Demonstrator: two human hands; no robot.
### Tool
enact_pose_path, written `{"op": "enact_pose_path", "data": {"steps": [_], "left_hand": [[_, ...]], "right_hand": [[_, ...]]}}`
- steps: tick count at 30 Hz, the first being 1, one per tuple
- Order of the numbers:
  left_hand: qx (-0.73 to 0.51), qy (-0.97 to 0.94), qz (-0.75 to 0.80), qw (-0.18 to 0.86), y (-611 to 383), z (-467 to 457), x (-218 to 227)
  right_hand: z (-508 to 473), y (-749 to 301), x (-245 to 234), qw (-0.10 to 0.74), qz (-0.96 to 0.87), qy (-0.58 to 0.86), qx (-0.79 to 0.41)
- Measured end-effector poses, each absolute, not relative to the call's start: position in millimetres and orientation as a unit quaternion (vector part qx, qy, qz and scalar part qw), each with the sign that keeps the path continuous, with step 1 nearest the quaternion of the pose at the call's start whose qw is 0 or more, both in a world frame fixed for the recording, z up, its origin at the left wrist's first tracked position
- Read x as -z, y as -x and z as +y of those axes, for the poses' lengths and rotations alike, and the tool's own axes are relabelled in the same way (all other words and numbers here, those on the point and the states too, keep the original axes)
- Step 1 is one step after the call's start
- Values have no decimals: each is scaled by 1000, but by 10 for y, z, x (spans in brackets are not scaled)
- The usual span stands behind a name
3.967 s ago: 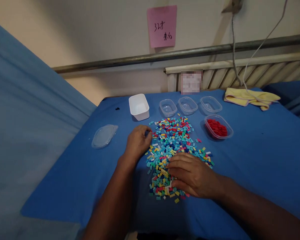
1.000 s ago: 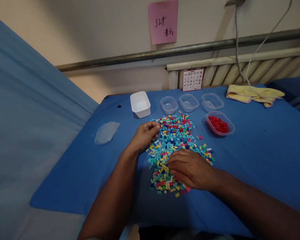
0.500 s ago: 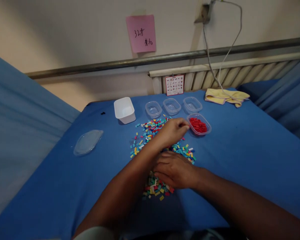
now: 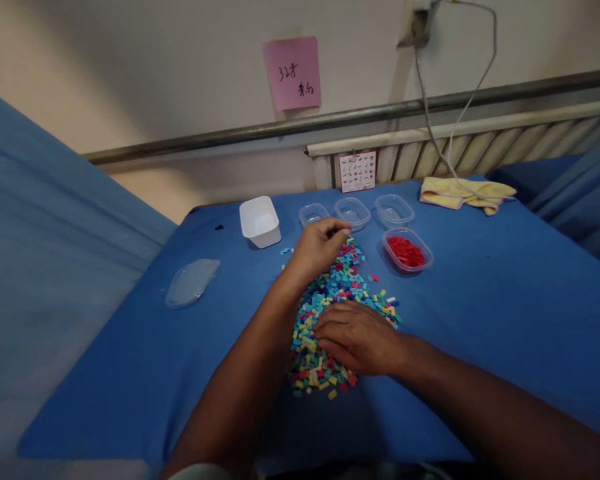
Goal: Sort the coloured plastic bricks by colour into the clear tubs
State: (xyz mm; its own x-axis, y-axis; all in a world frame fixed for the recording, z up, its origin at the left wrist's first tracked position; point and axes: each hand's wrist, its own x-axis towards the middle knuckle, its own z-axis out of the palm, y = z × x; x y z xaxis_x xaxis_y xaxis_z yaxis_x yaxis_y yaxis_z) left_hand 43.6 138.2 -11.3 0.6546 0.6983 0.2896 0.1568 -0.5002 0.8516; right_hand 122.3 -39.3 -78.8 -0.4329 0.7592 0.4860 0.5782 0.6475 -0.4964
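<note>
A long heap of small coloured plastic bricks (image 4: 330, 290) in blue, yellow, green, red and white is spread on the blue cloth. Over its far end is my left hand (image 4: 320, 248), thumb and forefinger drawn together; whatever they hold is too small to make out. My right hand (image 4: 357, 337) lies palm down on the nearer part of the heap, fingers stretched out over the bricks, and its fingertips are partly hidden among them. To the right of the heap stands a clear tub of red bricks (image 4: 406, 252).
Behind the heap are three clear tubs: left (image 4: 313, 213), middle (image 4: 353, 212) and right (image 4: 395, 210). A white box (image 4: 260, 227) and a clear lid (image 4: 192, 283) are on the left. At the back right lies a yellow cloth (image 4: 463, 193), with a cable (image 4: 433, 137) hanging onto it.
My left hand has moved left, away from beside the tub of red bricks to the heap's far end. My right hand remains on the heap. The view has shifted slightly.
</note>
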Motion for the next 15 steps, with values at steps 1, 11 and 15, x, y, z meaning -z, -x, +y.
{"op": "enact_pose_path", "data": {"steps": [1,11,15], "left_hand": [[-336,-790,297,418,-275,1453,87],[-128,-847,395,332,547,1731,136],[-72,-878,355,315,484,1738,263]], "right_hand": [[-399,-1221,793,355,-835,398,-135],[-423,-1216,746,345,-828,403,-181],[-426,-1218,733,342,-828,403,-187]]}}
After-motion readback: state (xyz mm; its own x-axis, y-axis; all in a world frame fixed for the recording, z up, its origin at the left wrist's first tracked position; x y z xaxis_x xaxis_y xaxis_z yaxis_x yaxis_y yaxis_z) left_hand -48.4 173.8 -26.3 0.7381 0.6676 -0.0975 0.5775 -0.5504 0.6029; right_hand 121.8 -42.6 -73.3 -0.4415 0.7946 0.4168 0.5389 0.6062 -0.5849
